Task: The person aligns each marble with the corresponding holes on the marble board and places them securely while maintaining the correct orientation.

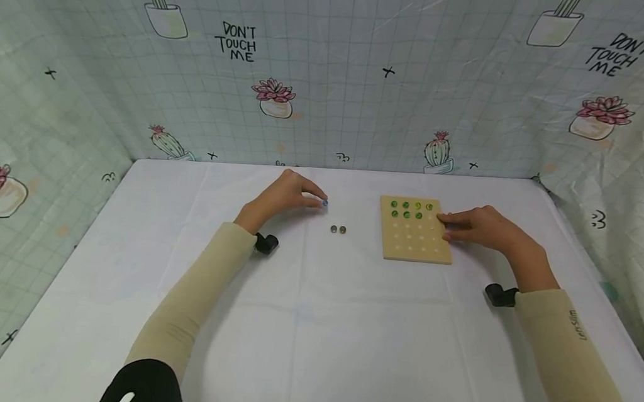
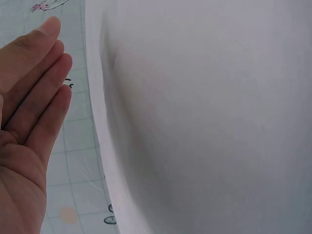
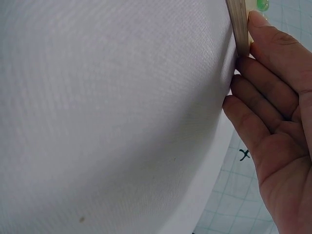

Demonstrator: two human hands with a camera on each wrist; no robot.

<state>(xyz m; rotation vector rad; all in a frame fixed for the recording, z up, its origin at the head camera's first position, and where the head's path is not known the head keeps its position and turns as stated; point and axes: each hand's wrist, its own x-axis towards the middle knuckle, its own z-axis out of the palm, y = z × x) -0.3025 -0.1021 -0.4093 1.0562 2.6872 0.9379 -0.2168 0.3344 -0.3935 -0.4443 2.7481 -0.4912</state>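
In the head view, the left hand (image 1: 287, 192) is reaching above the centre of the frame, its thumb and forefinger pinching a tiny blue bead (image 1: 324, 203). Below it, two small dark beads (image 1: 333, 229) are lying close together on the white table (image 1: 312, 326). Right of centre, the square board (image 1: 410, 232) is lying flat and bearing seven green beads (image 1: 417, 205), four along its top row and three in the next. The right hand (image 1: 481, 227) is touching the board's right edge with nearly straight fingers. Tan sleeves are running in from both lower corners, a black device (image 1: 266, 244) is hanging under the left wrist, and a printed curtain (image 1: 330, 100) is covering the background. In the left wrist view, the open palm side is filling the left edge, fingers lying close together; the blue bead is showing only from the head. In the right wrist view, the board's thickness is appearing at upper right, seen edge-on as the head view is not showing it, with the thumb and fingers partly blocking its lower end and a green bead peeking past.
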